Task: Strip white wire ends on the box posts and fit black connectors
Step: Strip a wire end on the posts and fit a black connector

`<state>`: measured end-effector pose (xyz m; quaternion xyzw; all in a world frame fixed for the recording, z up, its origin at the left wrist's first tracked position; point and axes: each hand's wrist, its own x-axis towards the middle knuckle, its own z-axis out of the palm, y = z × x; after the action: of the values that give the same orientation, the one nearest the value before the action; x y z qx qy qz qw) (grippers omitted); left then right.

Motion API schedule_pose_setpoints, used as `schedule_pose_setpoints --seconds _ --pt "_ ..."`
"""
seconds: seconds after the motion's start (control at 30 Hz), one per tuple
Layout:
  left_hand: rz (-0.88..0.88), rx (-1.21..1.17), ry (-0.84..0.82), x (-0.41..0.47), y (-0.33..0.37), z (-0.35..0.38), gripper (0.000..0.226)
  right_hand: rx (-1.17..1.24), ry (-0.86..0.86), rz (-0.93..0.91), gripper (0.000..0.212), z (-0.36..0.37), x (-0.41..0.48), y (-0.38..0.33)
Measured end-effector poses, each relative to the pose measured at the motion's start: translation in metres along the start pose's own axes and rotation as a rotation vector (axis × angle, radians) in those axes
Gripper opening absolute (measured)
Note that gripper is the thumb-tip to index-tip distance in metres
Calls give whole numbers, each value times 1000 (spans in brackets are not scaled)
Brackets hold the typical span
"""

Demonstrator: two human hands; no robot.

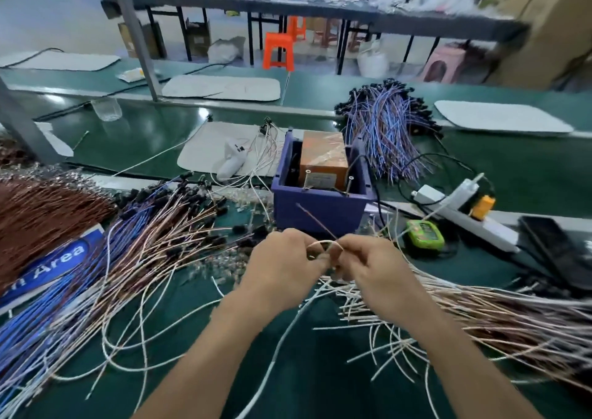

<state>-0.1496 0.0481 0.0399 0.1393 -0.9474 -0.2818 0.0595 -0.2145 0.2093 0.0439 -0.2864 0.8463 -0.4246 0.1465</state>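
Working over a green table [304, 380] with two bare hands held close together, nearly touching. Pinching one white wire [324, 242] in the curled fingers of the left hand [283, 266] and of the right hand [373, 269], bending it into a small arch between them. Also from between the fingers, slanting up toward the box [320, 208], a thin brownish wire end [315, 221]. Just beyond the hands, that blue-purple box, open at the top, with an orange block [323, 154] inside and two slim metal posts [308, 178] upright near its front wall. Cannot tell whether anything sits on the posts. To the left, fanned across the table, pinkish and blue wires [96, 274] tipped with black connectors [192, 191]; further left, a thick brown bundle [41, 216]. To the right of the hands, lying flat, a loose sheaf of white wires [448, 306] with cut ends toward the middle. Behind the box, a heap of blue and purple wires [387, 130], also black-tipped. Right of the box, a small green device [424, 234] and a white power strip [493, 231] carrying an orange plug [482, 207]. Left of the box, on a pale mat [198, 152], a white handheld tool [232, 160]. Far behind, beside another table, an orange stool [278, 50]. At the left edge, under the wires, a blue sheet [61, 258] printed with "Area".
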Motion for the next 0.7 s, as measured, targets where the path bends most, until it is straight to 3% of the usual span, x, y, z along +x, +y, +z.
schedule_pose_setpoints --seconds 0.13,0.23,0.33,0.43,0.5,0.7 --pt "38 77 51 8 1 -1 16 -38 115 -24 29 -1 -9 4" --pt "-13 -192 -157 12 -20 -21 6 -104 162 -20 31 -24 -13 5" --pt "-60 -511 -281 6 -40 -40 14 -360 223 12 29 -43 -15 12" --pt "-105 -608 -254 2 -60 -51 6 -483 262 61 29 -51 -15 17" --pt "-158 -608 -230 -1 -74 -55 14 -520 265 91 30 -49 -14 21" --pt "-333 -574 -40 -13 -113 -66 7 -513 318 172 27 -46 -16 34"
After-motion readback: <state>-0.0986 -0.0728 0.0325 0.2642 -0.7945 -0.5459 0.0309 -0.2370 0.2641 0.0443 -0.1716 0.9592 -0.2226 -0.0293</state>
